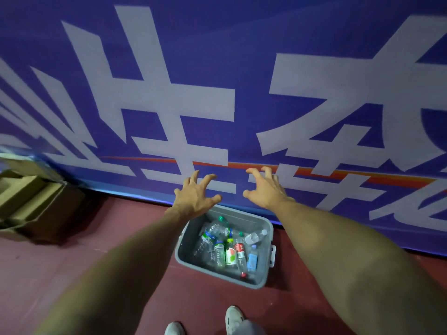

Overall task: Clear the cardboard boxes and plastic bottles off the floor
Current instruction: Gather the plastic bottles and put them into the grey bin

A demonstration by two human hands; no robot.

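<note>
A grey plastic bin (262, 274) stands on the red floor against the blue wall. Inside it lie several empty plastic bottles (227, 247), clear ones with green, red, blue and white caps and labels. My left hand (196, 195) hovers above the bin's far left corner with fingers spread and nothing in it. My right hand (266, 189) is stretched out beside it, above the bin's far edge, also empty with fingers apart. Brown cardboard boxes (33, 201) are stacked on the floor at the far left.
A blue banner wall (217, 93) with large white characters fills the background and meets the floor just behind the bin. My two white shoes (233, 319) stand on the red floor (72, 267) in front of the bin.
</note>
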